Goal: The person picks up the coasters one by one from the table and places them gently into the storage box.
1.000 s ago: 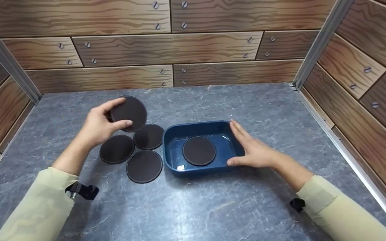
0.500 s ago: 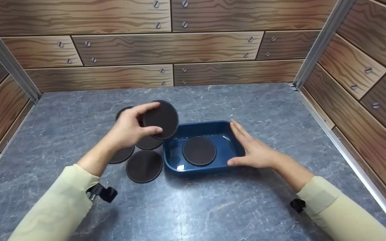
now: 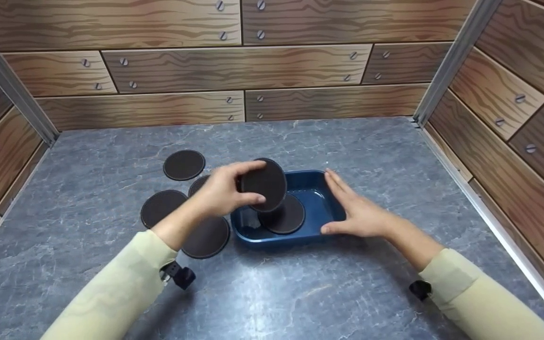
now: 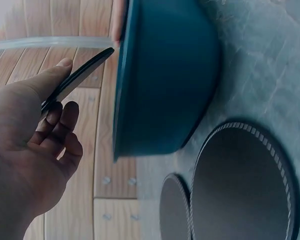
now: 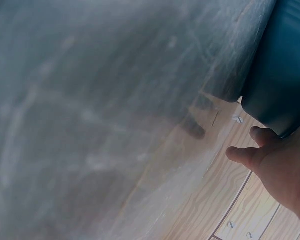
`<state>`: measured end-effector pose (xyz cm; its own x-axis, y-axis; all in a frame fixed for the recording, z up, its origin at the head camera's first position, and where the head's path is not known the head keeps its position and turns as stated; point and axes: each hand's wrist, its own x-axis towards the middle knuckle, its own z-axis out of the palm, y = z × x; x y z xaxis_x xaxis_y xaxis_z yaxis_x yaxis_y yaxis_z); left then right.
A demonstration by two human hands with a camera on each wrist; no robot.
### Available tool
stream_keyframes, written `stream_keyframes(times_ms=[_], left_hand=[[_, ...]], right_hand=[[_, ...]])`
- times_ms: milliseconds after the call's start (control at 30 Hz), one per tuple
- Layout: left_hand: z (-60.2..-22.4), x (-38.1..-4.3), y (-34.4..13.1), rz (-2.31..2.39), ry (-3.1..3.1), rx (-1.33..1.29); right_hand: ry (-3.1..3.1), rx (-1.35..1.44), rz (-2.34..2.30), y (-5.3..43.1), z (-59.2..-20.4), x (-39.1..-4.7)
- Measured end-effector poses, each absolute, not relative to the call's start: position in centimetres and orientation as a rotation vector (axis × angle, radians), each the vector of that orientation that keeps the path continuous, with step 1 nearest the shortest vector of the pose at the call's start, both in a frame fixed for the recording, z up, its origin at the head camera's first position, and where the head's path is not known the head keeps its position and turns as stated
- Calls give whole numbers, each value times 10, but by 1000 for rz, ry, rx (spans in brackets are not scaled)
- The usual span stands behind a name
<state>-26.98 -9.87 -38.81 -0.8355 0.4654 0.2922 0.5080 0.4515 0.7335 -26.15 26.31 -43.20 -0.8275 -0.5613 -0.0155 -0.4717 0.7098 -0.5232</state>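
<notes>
My left hand (image 3: 217,189) pinches a round dark coaster (image 3: 272,184) between thumb and fingers, tilted above the left part of a blue rectangular tub (image 3: 317,200). Seen edge-on in the left wrist view, this coaster (image 4: 81,75) is thin and stands just outside the tub's rim. A second coaster (image 3: 291,219) lies flat on the tub's floor, partly covered by the held one. My right hand (image 3: 359,212) rests against the tub's right end, its straight fingers at the far corner and its thumb at the near rim. Loose lower fingers show in the right wrist view.
Several more coasters lie left of the tub: one at the back (image 3: 184,165), one at the left (image 3: 161,208), one in front (image 3: 208,238), and one (image 3: 199,183) mostly behind my left hand. Wood-patterned walls (image 3: 182,71) enclose the grey marbled table (image 3: 300,293).
My left hand has carried the held coaster rightward from above the loose coasters to over the tub. The back coaster on the table has come into sight. My right hand stays put.
</notes>
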Motion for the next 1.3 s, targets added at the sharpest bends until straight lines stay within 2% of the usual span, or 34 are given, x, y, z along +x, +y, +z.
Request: stream_keyframes(times_ms=[567, 867, 1300], left_hand=[[-410, -270, -58, -1215, -2750, -1008], [-415, -271, -55, -1057, -2830, -1044], [-414, -270, -54, -653, -3001, -952]], right_hand=[[2749, -849, -756, 264, -433, -263], [2749, -839, -754, 263, -434, -262], [2737, -828, -746, 263, -432, -262]])
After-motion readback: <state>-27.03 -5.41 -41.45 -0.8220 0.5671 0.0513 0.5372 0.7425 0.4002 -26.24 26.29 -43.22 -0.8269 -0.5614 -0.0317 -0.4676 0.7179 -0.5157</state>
